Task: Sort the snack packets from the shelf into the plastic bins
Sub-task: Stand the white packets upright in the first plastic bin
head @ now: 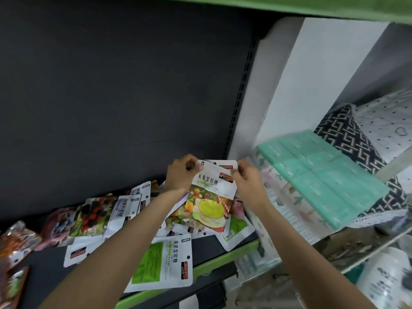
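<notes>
Two hands hold up one snack packet (211, 192) by its top corners. The left hand (181, 172) pinches the top left corner with its fingers curled on it. The right hand (247, 179) pinches the top right corner the same way. Held like this, the front with the green bowl picture faces the person, so I think they are checking which kind it is.

Many more packets lie in a messy pile (138, 219) on the dark shelf (44, 282), under and to the left of the held one. One white and green packet (162, 264) lies close to the near edge with the green strip, so a bump could knock it off.

To the right sits a pale green bin (323, 170), tilted. The space between looks open for moving the packet across.
</notes>
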`<action>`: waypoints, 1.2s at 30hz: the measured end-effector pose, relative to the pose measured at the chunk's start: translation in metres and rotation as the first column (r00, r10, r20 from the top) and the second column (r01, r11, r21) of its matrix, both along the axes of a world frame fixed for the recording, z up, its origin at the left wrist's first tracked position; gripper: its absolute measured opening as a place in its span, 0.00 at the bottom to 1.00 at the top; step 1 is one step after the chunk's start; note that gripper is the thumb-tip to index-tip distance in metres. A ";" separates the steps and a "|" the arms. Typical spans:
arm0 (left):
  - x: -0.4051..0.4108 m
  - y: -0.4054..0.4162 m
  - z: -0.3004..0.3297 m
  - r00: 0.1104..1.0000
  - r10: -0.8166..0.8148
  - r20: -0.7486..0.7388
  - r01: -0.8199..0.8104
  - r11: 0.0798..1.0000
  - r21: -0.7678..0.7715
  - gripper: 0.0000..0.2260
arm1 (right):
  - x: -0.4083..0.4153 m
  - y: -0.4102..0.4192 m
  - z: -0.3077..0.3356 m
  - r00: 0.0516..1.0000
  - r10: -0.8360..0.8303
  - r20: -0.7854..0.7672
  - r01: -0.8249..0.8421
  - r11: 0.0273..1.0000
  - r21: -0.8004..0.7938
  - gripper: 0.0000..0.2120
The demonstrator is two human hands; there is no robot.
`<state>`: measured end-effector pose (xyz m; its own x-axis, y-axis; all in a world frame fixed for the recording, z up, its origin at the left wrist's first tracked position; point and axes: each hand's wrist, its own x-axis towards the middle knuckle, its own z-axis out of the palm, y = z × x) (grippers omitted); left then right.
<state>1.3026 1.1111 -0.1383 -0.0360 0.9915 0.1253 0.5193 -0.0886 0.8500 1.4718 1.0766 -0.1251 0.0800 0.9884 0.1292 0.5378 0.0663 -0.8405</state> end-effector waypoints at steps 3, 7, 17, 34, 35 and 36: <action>-0.002 -0.003 0.000 0.999 0.051 0.001 -0.051 0.998 -0.039 0.05 | -0.005 -0.002 0.006 0.997 0.080 0.017 -0.080 0.997 -0.018 0.03; -0.013 -0.013 0.000 0.993 0.069 0.096 -0.058 0.992 -0.113 0.05 | -0.008 -0.001 0.002 0.990 0.085 0.114 -0.086 0.996 0.002 0.03; -0.042 -0.083 -0.043 0.983 -0.119 -0.141 0.087 0.974 -0.210 0.09 | 0.003 -0.030 -0.009 0.984 0.061 0.168 -0.066 0.998 0.019 0.06; -0.028 -0.113 -0.110 0.710 -0.337 -0.618 0.047 0.899 -0.436 0.25 | 0.013 -0.073 -0.031 0.907 0.097 0.409 -0.130 0.990 0.053 0.08; -0.029 -0.113 -0.111 0.699 -0.338 -0.630 0.041 0.899 -0.436 0.26 | 0.014 -0.075 -0.031 0.906 0.098 0.412 -0.127 0.991 0.045 0.08; -0.029 -0.114 -0.112 0.688 -0.339 -0.642 0.035 0.899 -0.438 0.27 | 0.015 -0.076 -0.031 0.905 0.101 0.412 -0.127 0.991 0.038 0.08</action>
<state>1.2733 0.9976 -0.2500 0.1004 0.9380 -0.3318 0.9703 -0.0187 0.2410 1.4867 1.0009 -0.1562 -0.1058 0.9764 0.1884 0.8187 0.1931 -0.5408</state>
